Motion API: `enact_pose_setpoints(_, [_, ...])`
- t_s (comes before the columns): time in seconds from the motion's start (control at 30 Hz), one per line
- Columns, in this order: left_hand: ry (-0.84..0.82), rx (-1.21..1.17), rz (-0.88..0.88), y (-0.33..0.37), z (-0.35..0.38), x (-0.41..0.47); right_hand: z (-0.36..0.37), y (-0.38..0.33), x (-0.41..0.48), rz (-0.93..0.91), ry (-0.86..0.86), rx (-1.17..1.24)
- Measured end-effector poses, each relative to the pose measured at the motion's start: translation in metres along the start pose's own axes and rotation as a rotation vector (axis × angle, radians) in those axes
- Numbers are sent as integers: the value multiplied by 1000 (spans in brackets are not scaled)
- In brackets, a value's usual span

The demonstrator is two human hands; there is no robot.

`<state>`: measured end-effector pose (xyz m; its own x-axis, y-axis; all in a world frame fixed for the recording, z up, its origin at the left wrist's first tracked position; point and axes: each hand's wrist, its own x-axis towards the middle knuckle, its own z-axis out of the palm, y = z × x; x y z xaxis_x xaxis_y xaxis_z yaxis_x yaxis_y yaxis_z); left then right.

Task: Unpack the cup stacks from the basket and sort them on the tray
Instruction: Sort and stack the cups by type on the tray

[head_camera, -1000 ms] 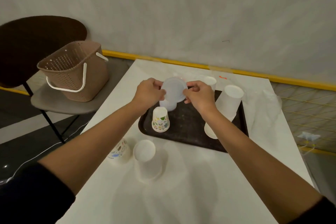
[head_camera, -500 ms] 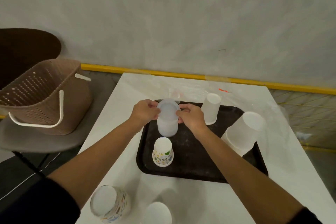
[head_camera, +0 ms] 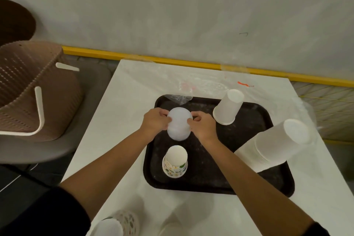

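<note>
A frosted plastic cup stack [head_camera: 179, 125] stands upside down on the left part of the black tray [head_camera: 216, 186]. My left hand [head_camera: 156, 120] grips its left side and my right hand [head_camera: 203, 125] pinches its right side. On the tray also stand a patterned paper cup [head_camera: 175, 162] in front, a white cup stack [head_camera: 228, 107] at the back and a tall white cup stack [head_camera: 275, 147] at the right. A brown basket [head_camera: 32, 86] with white handles sits on a chair at the left.
At the near edge of the white table [head_camera: 118, 120] stand a patterned cup stack [head_camera: 122, 224] and a white cup [head_camera: 170, 230], both cut off by the frame. Crumpled clear plastic wrap [head_camera: 179, 98] lies at the tray's far left edge. A wall rises behind the table.
Both hands lowered the frosted cup stack onto the tray and still hold it. The view moved closer and tilted further down.
</note>
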<state>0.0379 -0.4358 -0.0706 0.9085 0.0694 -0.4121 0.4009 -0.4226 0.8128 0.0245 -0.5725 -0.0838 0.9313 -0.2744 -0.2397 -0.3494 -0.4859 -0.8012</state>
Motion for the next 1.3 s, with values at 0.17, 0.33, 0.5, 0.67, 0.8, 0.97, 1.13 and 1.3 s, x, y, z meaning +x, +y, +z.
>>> enact_pose_setpoints(0.17, [-26,-64,-26,-4,-1,1,1,5,3,26,-43,32])
enact_pose_setpoints(0.33, [-4,-75,-17,-1,-7,-11,-8,4,-4,28,-26,63])
enact_pose_setpoints(0.5, [25,-15,68,5,-22,-48,-29,3,-30,-30,-52,69])
enact_pose_setpoints(0.67, [60,-28,183,11,-37,-106,-51,6,-68,-123,-84,94])
enact_pose_setpoints(0.8, [86,-16,243,6,-41,-152,-66,10,-94,-180,-118,100])
enact_pose_setpoints(0.97, [101,-15,270,-4,-41,-200,-81,16,-120,-237,-176,119])
enact_pose_setpoints(1.13, [90,-62,249,-22,-39,-240,-88,28,-142,-261,-272,153])
enact_pose_setpoints(1.3, [145,-132,217,-46,-39,-263,-92,37,-157,-258,-345,166])
